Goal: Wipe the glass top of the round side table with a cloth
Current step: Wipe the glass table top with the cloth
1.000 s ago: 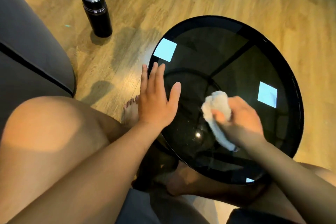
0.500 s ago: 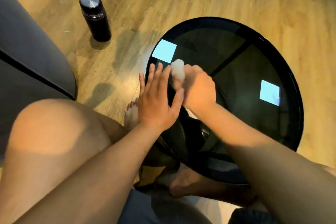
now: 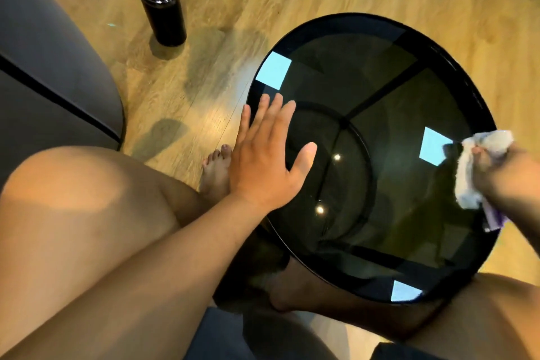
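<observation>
The round side table has a dark glass top in a black rim and fills the right half of the view. My left hand lies flat on the glass at its left edge, fingers spread, holding nothing. My right hand is at the table's right edge, closed on a crumpled white cloth that presses on the glass there. Bright square reflections show on the glass.
A black flask with a steel lid stands on the wooden floor at the upper left. A grey sofa runs along the left side. My bare knees and feet sit close under and beside the table.
My right hand swept the cloth from the left part of the glass, beside my left hand, across to the right edge. My left hand stayed in place.
</observation>
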{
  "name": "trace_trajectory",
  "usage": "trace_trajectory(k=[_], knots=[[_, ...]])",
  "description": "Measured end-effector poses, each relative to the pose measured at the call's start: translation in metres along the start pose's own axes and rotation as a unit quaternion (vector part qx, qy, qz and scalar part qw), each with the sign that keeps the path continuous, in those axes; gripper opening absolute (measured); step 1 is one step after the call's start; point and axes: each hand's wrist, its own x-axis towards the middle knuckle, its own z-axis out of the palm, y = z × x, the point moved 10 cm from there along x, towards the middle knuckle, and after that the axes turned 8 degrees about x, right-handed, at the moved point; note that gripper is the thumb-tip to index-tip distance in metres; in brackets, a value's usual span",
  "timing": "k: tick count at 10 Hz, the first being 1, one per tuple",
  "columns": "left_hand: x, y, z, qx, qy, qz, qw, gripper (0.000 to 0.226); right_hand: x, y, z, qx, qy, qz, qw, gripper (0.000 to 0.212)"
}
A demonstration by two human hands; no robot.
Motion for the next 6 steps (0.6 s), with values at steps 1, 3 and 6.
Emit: trace_trajectory(k=[1, 3, 6], knots=[[0.001, -0.002, -0.002, 0.005, 0.014, 0.001, 1.000, 0.069, 0.174, 0.025, 0.009, -0.006, -0.009, -0.165, 0.986, 0.056], [0.001, -0.006, -0.007, -0.055, 0.052, -0.012, 0.997, 0.066, 0.229, -0.169, 0.000, 0.002, 0.035, -0.257, 0.966, 0.056], [0.001, -0.005, -0.006, -0.062, 0.036, -0.016, 0.997, 0.068, 0.092, -0.317, 0.062, 0.030, 0.046, -0.254, 0.966, 0.057]])
